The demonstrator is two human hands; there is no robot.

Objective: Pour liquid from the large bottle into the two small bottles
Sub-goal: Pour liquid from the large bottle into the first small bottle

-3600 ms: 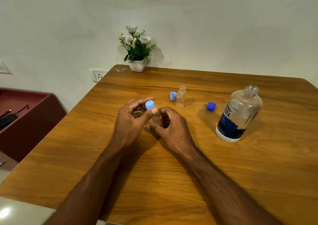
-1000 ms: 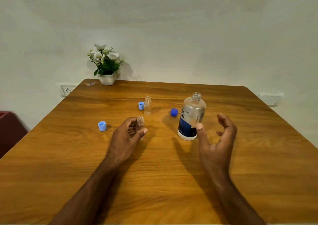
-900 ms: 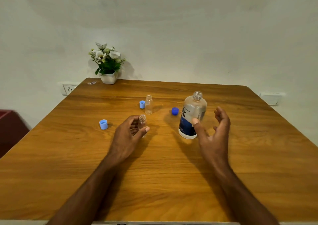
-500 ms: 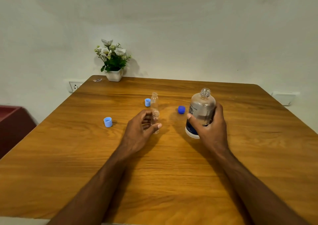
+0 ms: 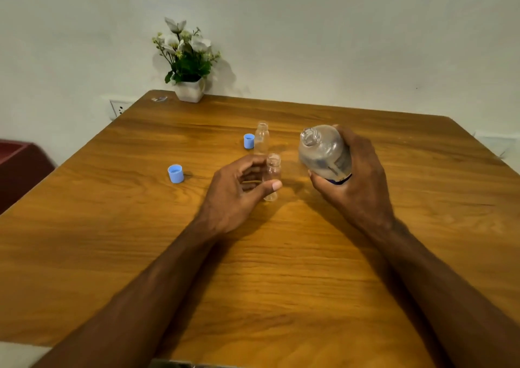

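Note:
My right hand (image 5: 356, 181) grips the large clear bottle (image 5: 323, 152) with a blue label, lifted off the table and tilted left, its open mouth pointing toward the near small bottle. My left hand (image 5: 236, 196) holds that small clear bottle (image 5: 272, 174) upright on the table between thumb and fingers. It has no cap. A second small uncapped bottle (image 5: 261, 138) stands just behind it.
Two light blue caps lie on the wooden table (image 5: 140, 255): one cap (image 5: 175, 173) at the left, another cap (image 5: 248, 141) beside the far small bottle. A white pot of flowers (image 5: 189, 66) stands at the far left corner by the wall. The dark blue cap is hidden.
My right hand reached the large bottle, gripped it, lifted it and tilted its mouth toward the small bottle. Earlier, the left hand put the light blue cap down at the left.

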